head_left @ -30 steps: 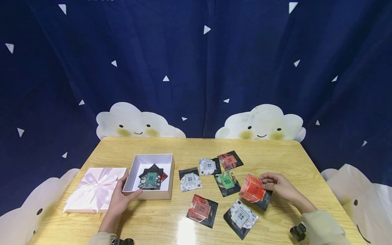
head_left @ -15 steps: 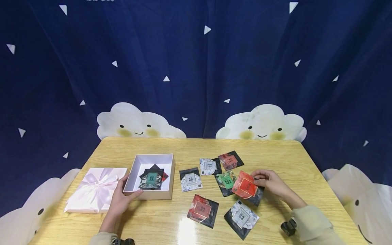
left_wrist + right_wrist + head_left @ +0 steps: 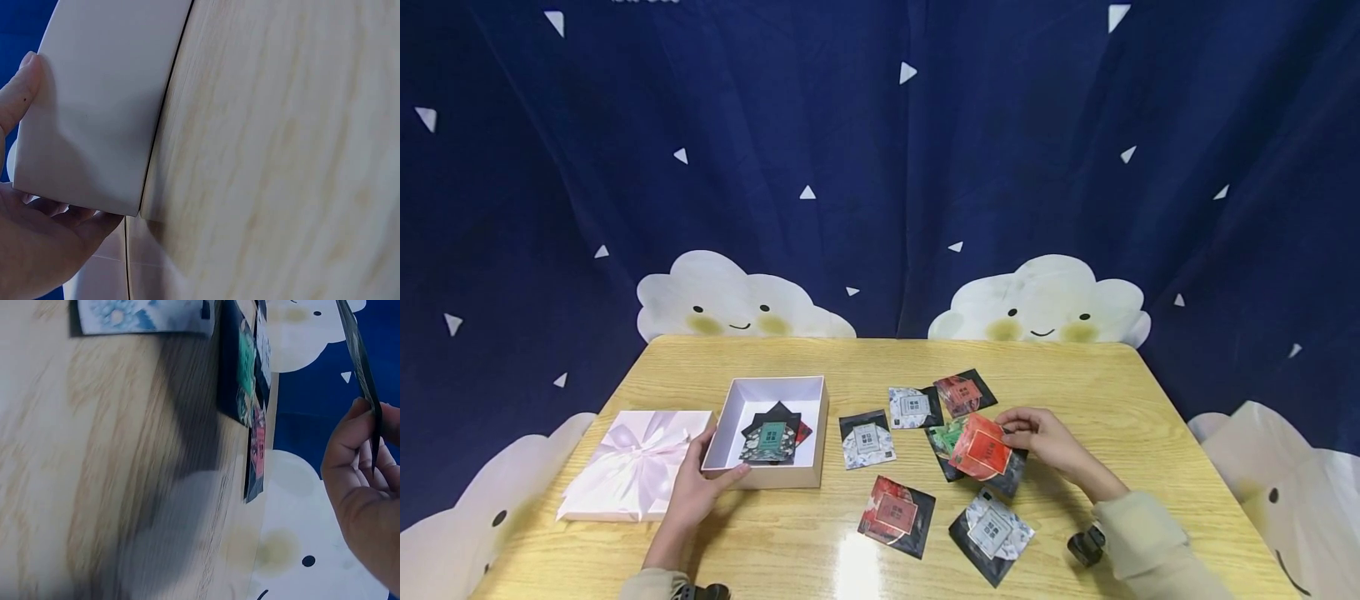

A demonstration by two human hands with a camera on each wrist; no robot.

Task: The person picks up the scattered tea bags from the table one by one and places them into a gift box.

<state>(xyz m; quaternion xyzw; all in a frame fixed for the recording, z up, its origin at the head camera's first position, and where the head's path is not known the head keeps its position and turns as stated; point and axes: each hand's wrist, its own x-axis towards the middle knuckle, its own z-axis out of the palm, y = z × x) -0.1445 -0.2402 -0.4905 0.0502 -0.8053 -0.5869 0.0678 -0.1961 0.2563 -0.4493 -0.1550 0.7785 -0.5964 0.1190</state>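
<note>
My left hand (image 3: 694,486) grips the near left corner of an open white box (image 3: 784,477); in the left wrist view the thumb lies on one wall and the fingers on the adjoining one. Inside the box lie several dark packets, a green-labelled one (image 3: 771,437) on top. My right hand (image 3: 1051,442) pinches a red and black packet (image 3: 987,450) by its edge, above the table and partly over a green packet (image 3: 951,432). Seen edge-on in the right wrist view, the held packet (image 3: 362,362) is between thumb and fingers of the right hand (image 3: 365,494).
A pink lid with a ribbon bow (image 3: 638,458) lies left of the box. Around the right hand's side lie a blue-white packet (image 3: 867,440), another behind it (image 3: 914,407), a dark red packet (image 3: 964,392), a red packet (image 3: 896,516) and a white-black packet (image 3: 992,535).
My right hand has moved left with the red and black packet, which now covers part of the green packet. The left hand has stayed on the box.
</note>
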